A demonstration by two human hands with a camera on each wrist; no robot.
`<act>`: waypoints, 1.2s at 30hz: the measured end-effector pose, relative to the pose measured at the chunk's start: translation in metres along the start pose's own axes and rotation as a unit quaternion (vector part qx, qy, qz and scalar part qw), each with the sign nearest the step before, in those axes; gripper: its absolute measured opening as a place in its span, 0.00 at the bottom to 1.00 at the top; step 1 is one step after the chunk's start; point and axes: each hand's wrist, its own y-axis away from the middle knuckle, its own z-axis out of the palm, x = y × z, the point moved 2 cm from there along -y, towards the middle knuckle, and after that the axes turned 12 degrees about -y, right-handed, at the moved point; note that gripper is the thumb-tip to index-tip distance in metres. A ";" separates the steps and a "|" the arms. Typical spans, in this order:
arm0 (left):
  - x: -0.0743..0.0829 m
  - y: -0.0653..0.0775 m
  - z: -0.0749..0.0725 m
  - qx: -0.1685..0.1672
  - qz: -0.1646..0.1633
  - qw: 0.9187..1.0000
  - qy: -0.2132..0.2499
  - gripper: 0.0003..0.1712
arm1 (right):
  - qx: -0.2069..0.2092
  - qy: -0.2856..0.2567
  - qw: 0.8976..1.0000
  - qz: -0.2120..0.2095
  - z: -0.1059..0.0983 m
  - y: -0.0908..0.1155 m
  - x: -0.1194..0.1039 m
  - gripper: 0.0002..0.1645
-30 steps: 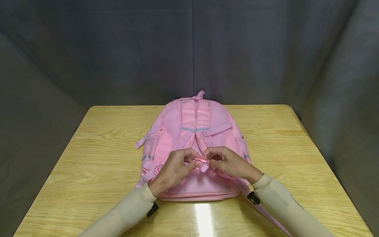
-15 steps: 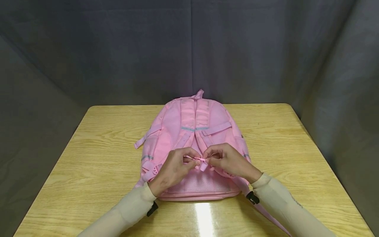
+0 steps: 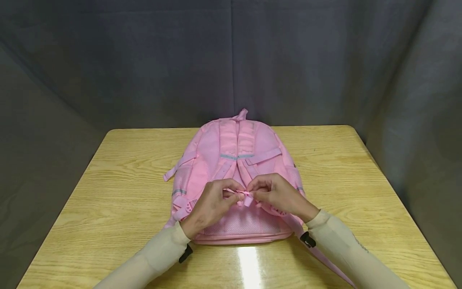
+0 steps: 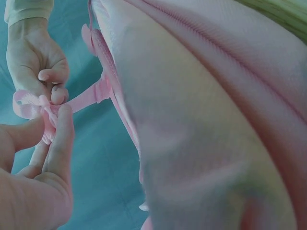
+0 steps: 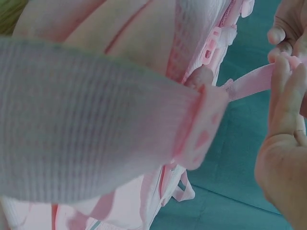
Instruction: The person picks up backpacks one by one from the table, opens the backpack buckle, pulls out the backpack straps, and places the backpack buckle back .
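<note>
A pink backpack (image 3: 245, 226) lies on the table with its shoulder straps facing up. Over its lower middle, my left hand (image 3: 211, 202) and right hand (image 3: 279, 196) meet at a looped, knotted strap (image 3: 247, 199). Thumb and forefinger of each hand pinch it from opposite sides. In the left wrist view, the pink webbing (image 4: 84, 99) runs from the bag to the knot (image 4: 47, 109) between both hands' fingertips. The right wrist view shows the right-hand fingers (image 5: 283, 96) at the strap's end; a wide strap with a plastic buckle (image 5: 204, 129) fills the foreground.
The wooden table (image 3: 119, 192) extends on both sides of the bag. Dark grey cloth (image 3: 162, 64) hangs behind and beside it. A loose pink strap (image 3: 330, 263) trails under the right forearm toward the front edge. Another strap end (image 3: 169, 174) sticks out left.
Both hands keep their pinch on the knotted strap. The right hand has risen slightly, and the small loop between the fingertips looks flatter. The backpack has stayed in place.
</note>
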 end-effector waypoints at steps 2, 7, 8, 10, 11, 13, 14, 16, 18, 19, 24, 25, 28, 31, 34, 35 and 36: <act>0.001 0.000 0.000 0.002 0.002 1.000 -0.001 0.03 | 0.002 -0.002 1.000 0.003 0.000 0.000 0.000 0.08; 0.000 0.000 0.000 -0.002 0.001 1.000 0.002 0.03 | -0.016 -0.008 1.000 0.007 -0.001 0.002 0.002 0.06; 0.000 0.000 0.000 -0.004 0.000 1.000 0.005 0.03 | -0.022 -0.011 1.000 0.008 -0.001 0.002 0.002 0.06; -0.001 0.001 0.000 -0.007 0.000 1.000 0.011 0.03 | -0.034 -0.017 0.999 0.008 -0.001 0.002 0.003 0.06; 0.000 0.001 0.000 -0.007 0.003 1.000 0.011 0.03 | -0.039 -0.020 0.999 0.008 -0.001 0.003 0.003 0.07; 0.000 0.001 0.000 -0.009 0.007 1.000 0.013 0.03 | -0.045 -0.024 0.999 0.005 -0.001 0.003 0.002 0.08; 0.000 0.001 0.000 -0.010 0.009 1.000 0.014 0.03 | -0.049 -0.024 0.999 0.003 -0.001 0.003 0.001 0.08; 0.000 0.002 0.000 -0.011 0.013 1.000 0.015 0.03 | -0.054 -0.024 0.998 -0.002 -0.001 0.004 0.001 0.07; 0.000 0.002 0.000 -0.012 0.014 1.000 0.015 0.03 | -0.058 -0.025 0.998 -0.005 -0.001 0.004 0.001 0.07; 0.001 0.002 0.000 -0.012 0.013 1.000 0.016 0.03 | -0.059 -0.027 0.998 -0.005 -0.002 0.004 0.001 0.07; 0.001 0.002 0.001 -0.014 0.001 1.000 0.023 0.04 | -0.064 -0.032 0.997 -0.010 -0.002 0.005 0.001 0.06; 0.002 0.002 0.001 -0.014 0.000 1.000 0.024 0.04 | -0.063 -0.031 0.997 -0.012 -0.002 0.005 0.001 0.06; 0.002 0.003 0.002 -0.014 -0.001 1.000 0.022 0.04 | -0.060 -0.030 0.998 -0.018 -0.002 0.005 0.001 0.05; 0.002 0.003 0.002 -0.014 -0.001 1.000 0.022 0.04 | -0.060 -0.033 0.997 -0.022 -0.002 0.005 0.001 0.05; 0.003 0.003 0.002 -0.015 0.000 1.000 0.019 0.04 | -0.063 -0.040 0.997 -0.022 -0.003 0.005 0.001 0.05; 0.003 0.003 0.002 -0.015 -0.001 1.000 0.015 0.04 | -0.065 -0.041 0.997 -0.022 -0.004 0.005 0.001 0.04; 0.003 0.003 0.002 -0.014 -0.001 1.000 0.012 0.04 | -0.066 -0.041 0.997 -0.022 -0.004 0.004 0.001 0.04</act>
